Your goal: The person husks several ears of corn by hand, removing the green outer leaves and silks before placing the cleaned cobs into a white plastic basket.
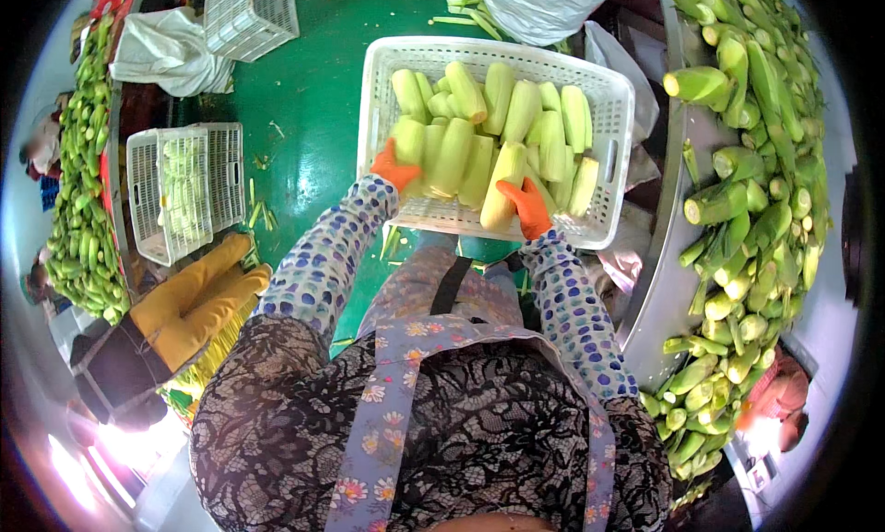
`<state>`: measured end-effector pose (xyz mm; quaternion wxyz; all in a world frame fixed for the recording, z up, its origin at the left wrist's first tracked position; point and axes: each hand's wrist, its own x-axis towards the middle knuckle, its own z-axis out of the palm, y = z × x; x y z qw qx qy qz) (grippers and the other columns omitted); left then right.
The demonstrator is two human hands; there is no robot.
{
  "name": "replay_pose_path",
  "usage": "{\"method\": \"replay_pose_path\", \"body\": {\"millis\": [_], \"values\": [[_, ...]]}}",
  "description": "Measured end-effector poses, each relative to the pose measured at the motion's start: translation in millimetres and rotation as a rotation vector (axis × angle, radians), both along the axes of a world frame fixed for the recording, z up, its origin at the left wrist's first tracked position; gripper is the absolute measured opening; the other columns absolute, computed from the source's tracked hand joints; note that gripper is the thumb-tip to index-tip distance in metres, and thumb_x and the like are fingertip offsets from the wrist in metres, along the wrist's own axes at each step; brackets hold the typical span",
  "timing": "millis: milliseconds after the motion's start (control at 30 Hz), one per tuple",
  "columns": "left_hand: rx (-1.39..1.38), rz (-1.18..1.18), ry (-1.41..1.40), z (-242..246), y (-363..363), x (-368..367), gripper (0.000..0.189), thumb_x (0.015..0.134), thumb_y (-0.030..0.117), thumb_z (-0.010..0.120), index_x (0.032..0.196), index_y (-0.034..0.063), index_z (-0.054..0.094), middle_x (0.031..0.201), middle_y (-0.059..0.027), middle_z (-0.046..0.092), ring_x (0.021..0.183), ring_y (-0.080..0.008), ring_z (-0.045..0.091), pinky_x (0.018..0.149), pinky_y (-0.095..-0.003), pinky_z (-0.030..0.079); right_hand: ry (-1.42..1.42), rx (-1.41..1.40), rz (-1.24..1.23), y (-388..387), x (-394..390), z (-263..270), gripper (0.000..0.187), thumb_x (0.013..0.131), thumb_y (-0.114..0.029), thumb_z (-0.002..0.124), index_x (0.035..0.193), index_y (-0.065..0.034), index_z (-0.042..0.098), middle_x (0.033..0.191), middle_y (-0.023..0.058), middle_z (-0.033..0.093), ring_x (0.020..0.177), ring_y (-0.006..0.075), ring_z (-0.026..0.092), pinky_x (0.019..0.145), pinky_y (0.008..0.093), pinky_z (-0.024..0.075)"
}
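A white plastic crate [496, 46] lies in front of me, holding many ears of corn [523, 110] in pale green inner husks. My left hand [397, 167], in an orange glove, is inside the crate's left side. Its fingers and thumb wrap the lower part of an ear of corn [409, 139]. My right hand [527, 203], also gloved in orange, grips another ear [507, 179] at the near side, lying over others. The palms are turned away from view, and some fingertips are hidden behind the cobs.
On my right, a metal table [667, 283] carries a heap of green-husked corn [753, 234]. More corn [83, 207] covers a table at left. White crates [142, 200] and woven sacks [169, 51] stand about the green floor [297, 117]. A person in mustard trousers [187, 304] is close on my left.
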<state>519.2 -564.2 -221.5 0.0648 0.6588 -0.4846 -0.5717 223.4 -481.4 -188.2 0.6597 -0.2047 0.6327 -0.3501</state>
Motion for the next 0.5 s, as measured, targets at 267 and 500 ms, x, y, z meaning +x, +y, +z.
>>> {"method": "replay_pose_path", "body": {"millis": [267,500], "values": [[-0.347,-0.201,-0.459,22,46,-8,0.089,0.074,0.030,0.071,0.148,0.0057,0.029,0.150,-0.0289,0.027,0.136,-0.0427,0.032,0.113,-0.0425,0.031,0.890,-0.174,0.275,62,-53,-14,0.066,0.083,-0.039,0.067,0.129,0.0056,0.052,0.132,0.0237,0.054,0.121,0.0356,0.052,0.105,0.0399,0.0391],[-0.382,-0.330,-0.471,19,48,-32,0.081,0.077,0.028,0.068,0.148,0.0098,0.033,0.150,-0.0262,0.029,0.139,-0.0403,0.030,0.115,-0.0439,0.028,0.989,-0.103,0.187,175,-71,57,0.051,0.085,-0.036,0.064,0.122,-0.0009,0.060,0.130,0.0195,0.057,0.121,0.0338,0.053,0.106,0.0411,0.0388]]}}
